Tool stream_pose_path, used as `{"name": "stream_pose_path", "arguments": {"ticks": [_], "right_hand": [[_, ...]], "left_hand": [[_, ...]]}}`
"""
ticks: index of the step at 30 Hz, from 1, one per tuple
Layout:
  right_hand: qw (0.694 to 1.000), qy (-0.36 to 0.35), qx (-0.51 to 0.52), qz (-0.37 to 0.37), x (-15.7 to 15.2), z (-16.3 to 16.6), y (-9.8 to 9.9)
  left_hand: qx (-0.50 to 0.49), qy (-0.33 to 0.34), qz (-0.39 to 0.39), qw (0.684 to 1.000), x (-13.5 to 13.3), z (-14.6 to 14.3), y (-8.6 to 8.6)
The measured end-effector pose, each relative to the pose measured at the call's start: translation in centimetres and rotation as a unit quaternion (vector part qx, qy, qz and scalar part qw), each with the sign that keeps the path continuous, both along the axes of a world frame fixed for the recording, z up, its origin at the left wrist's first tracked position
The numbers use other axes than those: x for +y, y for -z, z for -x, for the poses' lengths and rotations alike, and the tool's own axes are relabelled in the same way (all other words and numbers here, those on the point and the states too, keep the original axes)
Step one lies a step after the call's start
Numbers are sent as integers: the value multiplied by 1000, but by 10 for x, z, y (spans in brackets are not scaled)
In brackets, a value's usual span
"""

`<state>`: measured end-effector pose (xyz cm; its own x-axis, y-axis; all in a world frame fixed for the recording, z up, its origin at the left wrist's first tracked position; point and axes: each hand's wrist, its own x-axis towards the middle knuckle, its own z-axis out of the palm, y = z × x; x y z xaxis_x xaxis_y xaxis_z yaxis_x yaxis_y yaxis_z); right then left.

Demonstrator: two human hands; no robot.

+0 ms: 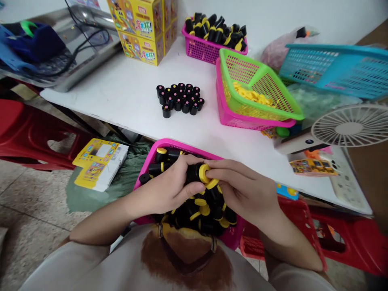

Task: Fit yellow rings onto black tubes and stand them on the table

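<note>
My left hand (177, 182) is closed around a small black plastic cylinder (192, 173) with a yellow end cap (203, 173). The thumb lies along its near side. My right hand (247, 188) meets it from the right, its fingers closed at the yellow end, where a second yellow round edge (212, 184) shows below the cap. Whether that edge belongs to the same piece I cannot tell. Both hands are above a pink basket (165, 142) at my lap, full of similar black cylinders with yellow caps (194, 210).
On the white table (130, 95) stand a cluster of short black cylinders (182, 97), yellow boxes (142, 32), a pink basket (200, 47) of black-and-yellow pieces, a green basket (239, 66) with yellow parts, a blue basket (333, 72) and a fan (348, 126). Red stools (30, 133) flank it.
</note>
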<state>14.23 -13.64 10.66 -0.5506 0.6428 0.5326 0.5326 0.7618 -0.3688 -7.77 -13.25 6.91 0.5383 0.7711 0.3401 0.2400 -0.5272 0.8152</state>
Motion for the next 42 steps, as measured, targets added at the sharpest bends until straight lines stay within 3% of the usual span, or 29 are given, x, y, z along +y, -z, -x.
{"name": "stream_pose_path", "arguments": {"ticks": [8, 12, 15, 17, 20, 24, 30, 36, 42], "right_hand": [[1000, -9, 25, 15, -12, 5, 3], [994, -23, 93, 55, -12, -3, -4], [991, 16, 130, 41, -8, -12, -4], [994, 31, 90, 45, -6, -13, 1], [998, -9, 12, 57, -3, -6, 14], [998, -43, 48, 19, -2, 10, 30], [992, -66, 105, -7, -5, 20, 38], [989, -35, 144, 8, -8, 25, 44], [989, -30, 145, -10, -9, 24, 46]], "left_hand": [[-83, -20, 78, 993, -6, -11, 12], [-169, -41, 179, 968, -8, -13, 20], [-277, -32, 295, 914, -7, -16, 26], [-345, -7, 371, 862, -7, -19, 25], [-404, 34, 464, 788, -7, -23, 16], [-444, 75, 525, 722, -9, -26, 7], [-462, 108, 599, 645, -17, -29, 11], [-459, 116, 579, 663, -21, -32, 10], [-391, 86, 531, 747, -24, -30, 12]]}}
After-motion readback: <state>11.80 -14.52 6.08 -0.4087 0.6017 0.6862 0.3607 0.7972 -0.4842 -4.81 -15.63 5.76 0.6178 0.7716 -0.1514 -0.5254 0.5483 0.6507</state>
